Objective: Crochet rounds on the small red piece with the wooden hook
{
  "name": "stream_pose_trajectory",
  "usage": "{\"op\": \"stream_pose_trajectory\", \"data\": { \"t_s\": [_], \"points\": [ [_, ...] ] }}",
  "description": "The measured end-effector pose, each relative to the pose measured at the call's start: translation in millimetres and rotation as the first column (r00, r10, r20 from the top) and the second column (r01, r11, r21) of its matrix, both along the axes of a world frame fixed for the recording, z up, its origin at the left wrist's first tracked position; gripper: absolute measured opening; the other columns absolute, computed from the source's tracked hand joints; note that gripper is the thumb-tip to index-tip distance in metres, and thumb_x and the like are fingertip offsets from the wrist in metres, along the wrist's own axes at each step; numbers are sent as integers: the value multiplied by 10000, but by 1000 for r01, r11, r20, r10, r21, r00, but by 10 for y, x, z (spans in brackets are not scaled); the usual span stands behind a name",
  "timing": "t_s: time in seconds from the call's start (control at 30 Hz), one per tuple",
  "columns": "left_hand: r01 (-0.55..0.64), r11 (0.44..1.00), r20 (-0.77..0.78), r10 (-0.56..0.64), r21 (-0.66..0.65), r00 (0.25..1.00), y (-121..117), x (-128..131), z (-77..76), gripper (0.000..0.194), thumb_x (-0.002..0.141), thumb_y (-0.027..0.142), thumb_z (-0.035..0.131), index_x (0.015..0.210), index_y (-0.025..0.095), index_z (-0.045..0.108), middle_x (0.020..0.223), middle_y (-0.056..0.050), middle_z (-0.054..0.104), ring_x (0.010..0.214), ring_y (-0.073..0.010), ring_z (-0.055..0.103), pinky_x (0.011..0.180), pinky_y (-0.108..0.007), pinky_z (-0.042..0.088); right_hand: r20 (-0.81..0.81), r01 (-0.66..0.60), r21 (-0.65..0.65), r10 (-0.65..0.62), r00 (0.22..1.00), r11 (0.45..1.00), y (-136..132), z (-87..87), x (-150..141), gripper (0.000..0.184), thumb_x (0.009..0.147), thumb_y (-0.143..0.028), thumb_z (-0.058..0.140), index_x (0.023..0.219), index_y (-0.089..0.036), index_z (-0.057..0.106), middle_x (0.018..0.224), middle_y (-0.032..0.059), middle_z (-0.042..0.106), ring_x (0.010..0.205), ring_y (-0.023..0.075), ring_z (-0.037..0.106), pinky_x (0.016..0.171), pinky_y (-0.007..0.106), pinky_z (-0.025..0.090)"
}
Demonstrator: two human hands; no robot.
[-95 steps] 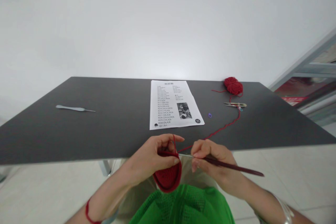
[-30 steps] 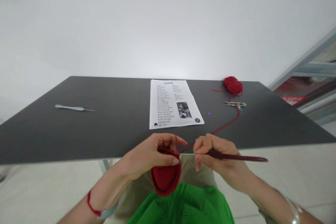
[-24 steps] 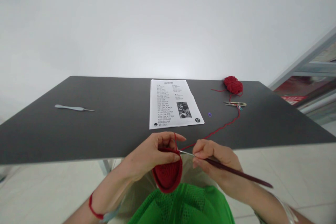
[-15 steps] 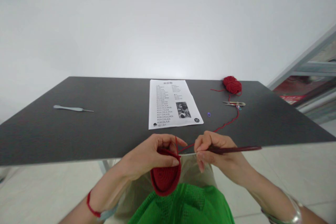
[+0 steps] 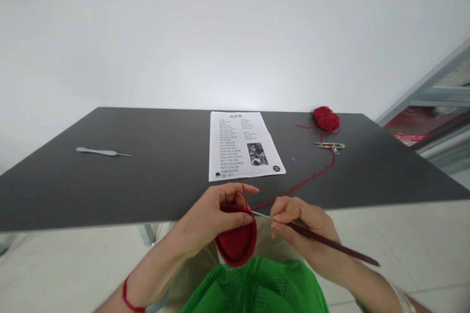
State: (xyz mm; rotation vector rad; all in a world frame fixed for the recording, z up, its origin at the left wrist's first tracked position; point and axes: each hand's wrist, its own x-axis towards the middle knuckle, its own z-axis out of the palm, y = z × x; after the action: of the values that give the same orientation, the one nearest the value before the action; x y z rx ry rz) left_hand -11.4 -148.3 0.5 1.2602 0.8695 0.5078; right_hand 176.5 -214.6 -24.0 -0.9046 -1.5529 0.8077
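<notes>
So the hook (image 5: 323, 240) has just swung: a moment ago its dark handle sat almost level, and now the far end dips down to the right, with the metal tip up at the rim of the red crochet piece (image 5: 237, 244). My guess is another stitch is getting worked there, though the tip itself is too small to make out.

Left hand (image 5: 215, 209) is pinching the piece's rim between thumb and fingers, index finger sticking out with yarn (image 5: 310, 179) over it. Right hand (image 5: 303, 219) grips the hook between thumb and fingers. The piece hangs just in front of the table's (image 5: 161, 171) near edge, yarn trailing off towards the ball (image 5: 326, 120) at the back right.

Reading material: the paper sheet (image 5: 235, 156) has pattern code, and near the bottom I get "R28:(2X,A,2X)6", "R29:(3X,A)6" and "R30:(X,A)8". The title and upper lines are mostly mush, and I can't spot a brand anywhere
</notes>
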Motion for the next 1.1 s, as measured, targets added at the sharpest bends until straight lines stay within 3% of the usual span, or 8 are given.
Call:
{"op": "stream_pose_trajectory", "data": {
  "t_s": [0.1, 0.23, 0.33, 0.5, 0.67, 0.8, 0.9, 1.1],
  "points": [
    [-17, 999, -23, 18, 30, 1000, -17, -2, 25, 414, 661, 166, 715, 1068, 149, 641, 700, 62, 572, 636, -97, 527, 614, -239, 392, -4, -39, -4, 39, 999, 999, 16, -7, 28, 152, 830, -105, 644, 745, -225, 603, 702, -20, 620, 594, 114, 568, 545, 224, 442],
    [-3, 999, -24, 4, 48, 1000, -21, 14, 42, 401, 661, 152, 701, 1057, 145, 636, 682, 68, 574, 620, -94, 522, 594, -233, 384, -157, -73, -111, 55, 986, 991, 14, -59, 28, 123, 853, -181, 660, 757, -220, 593, 707, -15, 604, 599, 123, 582, 552, 239, 466],
    [-10, 999, -17, 11, 53, 1000, -9, 28, 25, 412, 659, 147, 696, 1066, 147, 632, 676, 72, 572, 614, -91, 520, 594, -230, 387, -241, -78, -111, 50, 969, 991, 1, -87, 4, 111, 851, -205, 673, 764, -214, 604, 742, -12, 599, 586, 112, 590, 534, 230, 469],
    [21, 998, -37, -19, 56, 999, 14, 13, 0, 409, 664, 138, 691, 1069, 154, 641, 694, 68, 594, 637, -96, 535, 614, -232, 399, -246, -93, -205, 40, 968, 974, 29, -35, 53, 129, 830, -172, 694, 729, -196, 618, 698, -21, 602, 578, 94, 580, 541, 213, 439],
    [67, 995, -63, -62, 77, 996, 26, -17, 8, 363, 674, 152, 697, 1035, 179, 673, 706, 67, 608, 648, -98, 530, 615, -228, 393, -486, -304, -381, 90, 869, 873, 136, 88, 80, 180, 790, -199, 730, 686, -180, 584, 634, -36, 591, 457, 78, 558, 434, 189, 421],
    [68, 994, -62, -63, 85, 996, 37, -32, 4, 287, 669, 146, 703, 954, 174, 700, 703, 56, 611, 659, -106, 535, 623, -232, 399, -634, -402, -468, 18, 773, 787, 196, 154, 34, 215, 727, -179, 760, 630, -168, 569, 553, -41, 564, 422, 71, 479, 381, 182, 436],
    [68, 996, -29, -67, 59, 997, 53, -34, -22, 228, 661, 147, 714, 888, 171, 711, 697, 50, 610, 650, -107, 533, 617, -235, 395, -685, -451, -516, -36, 727, 729, 222, 139, 23, 217, 714, -147, 753, 608, -162, 564, 527, -32, 567, 426, 70, 449, 371, 178, 436],
    [43, 997, 87, -38, -59, 995, 51, -23, -108, 336, 642, 157, 759, 973, 194, 719, 711, 50, 623, 631, -98, 531, 599, -231, 368, -766, -567, -562, -120, 632, 602, 258, 48, 21, 230, 692, -163, 771, 616, -155, 555, 520, -28, 567, 423, 56, 447, 370, 145, 391]
  ]
}}
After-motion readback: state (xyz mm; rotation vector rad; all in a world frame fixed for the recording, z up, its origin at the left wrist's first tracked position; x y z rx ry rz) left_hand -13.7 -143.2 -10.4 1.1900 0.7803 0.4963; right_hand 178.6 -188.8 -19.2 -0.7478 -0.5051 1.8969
